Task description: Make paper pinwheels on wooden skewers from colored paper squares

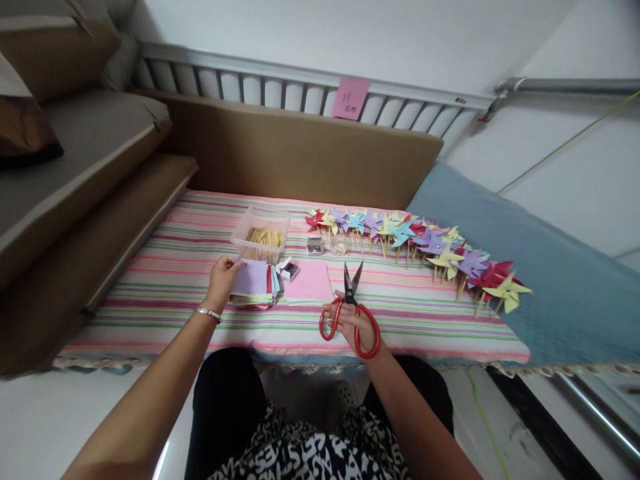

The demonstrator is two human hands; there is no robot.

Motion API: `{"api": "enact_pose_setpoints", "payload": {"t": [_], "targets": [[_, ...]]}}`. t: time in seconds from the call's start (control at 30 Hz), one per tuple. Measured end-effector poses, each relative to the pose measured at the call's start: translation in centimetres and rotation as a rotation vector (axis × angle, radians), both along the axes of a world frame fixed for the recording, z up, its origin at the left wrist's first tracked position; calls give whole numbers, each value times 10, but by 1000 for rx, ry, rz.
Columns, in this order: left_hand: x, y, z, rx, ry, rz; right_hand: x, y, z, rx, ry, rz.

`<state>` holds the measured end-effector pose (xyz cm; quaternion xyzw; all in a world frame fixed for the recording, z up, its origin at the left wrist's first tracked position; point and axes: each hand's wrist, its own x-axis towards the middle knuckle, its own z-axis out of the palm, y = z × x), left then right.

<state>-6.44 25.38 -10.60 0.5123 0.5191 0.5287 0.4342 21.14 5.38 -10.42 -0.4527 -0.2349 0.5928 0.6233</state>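
My left hand (pixel 221 285) pinches the upper left corner of a purple paper square (pixel 251 277), on top of a stack of coloured squares. In my right hand (pixel 361 325) are scissors (pixel 351 285) with red handles, blades apart and pointing away from me. A pink sheet (pixel 309 281) lies flat between the stack and the scissors. Just behind the stack stands a clear plastic box (pixel 257 245) of thin wooden sticks (pixel 265 237). An opened small box (pixel 289 269) with dark contents touches the stack's right side.
Several paper pinwheels (pixel 440 247) on sticks run in a row along the back right. A small grey box (pixel 315 245) and a round clear dish (pixel 341 247) sit mid-table on the striped cloth (pixel 175 267). Cardboard (pixel 300 153) stands behind; a pink note (pixel 351 98) hangs above it.
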Motion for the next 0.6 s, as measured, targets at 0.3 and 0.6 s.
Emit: {"api": "enact_pose_setpoints", "payload": {"t": [0.3,0.6], "targets": [[0,-4,-1,2,-22,33,-60,45,3,-38,-72,70],[-24,-19,-12,167,398,143,-58,27,-3,-119,-107,139]]}}
